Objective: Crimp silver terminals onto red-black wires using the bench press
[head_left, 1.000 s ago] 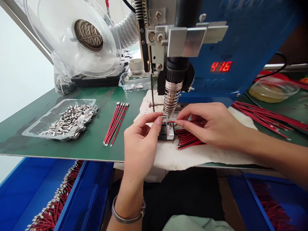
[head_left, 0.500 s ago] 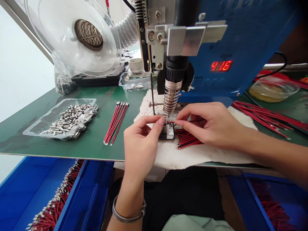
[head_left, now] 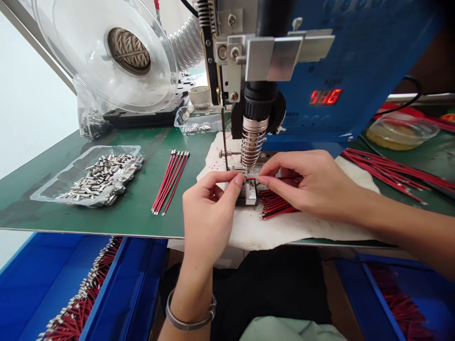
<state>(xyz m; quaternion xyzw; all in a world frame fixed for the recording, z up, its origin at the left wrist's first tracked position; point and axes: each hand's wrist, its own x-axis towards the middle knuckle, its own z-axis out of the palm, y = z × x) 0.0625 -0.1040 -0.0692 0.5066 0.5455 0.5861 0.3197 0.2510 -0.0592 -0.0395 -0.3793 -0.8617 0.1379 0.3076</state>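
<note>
Under the tip of a soldering iron (head_left: 253, 137) with a coiled spring sleeve, my two hands meet at a small metal fixture (head_left: 250, 194). Between thumb and forefinger, my right hand (head_left: 302, 182) pinches a red and black wire (head_left: 251, 178) whose end points left beneath the tip. My left hand (head_left: 211, 208) is closed in a pinch just left of the tip; what its fingertips hold is too small and covered to make out. A pile of red and black wires (head_left: 279, 203) lies below my right hand on whitish paper (head_left: 256, 232).
Left of my hands lie several wires with metal ends (head_left: 170, 182) and a clear tray (head_left: 46, 189) of small metal cylinders. Blue bins (head_left: 137, 284) stand below the table edge. A blue machine (head_left: 341, 61) with a red display rises behind; more wires (head_left: 391, 175) lie at right.
Both hands hold nearly the same position and pinch at the fixture. The whole view has shifted very slightly.
</note>
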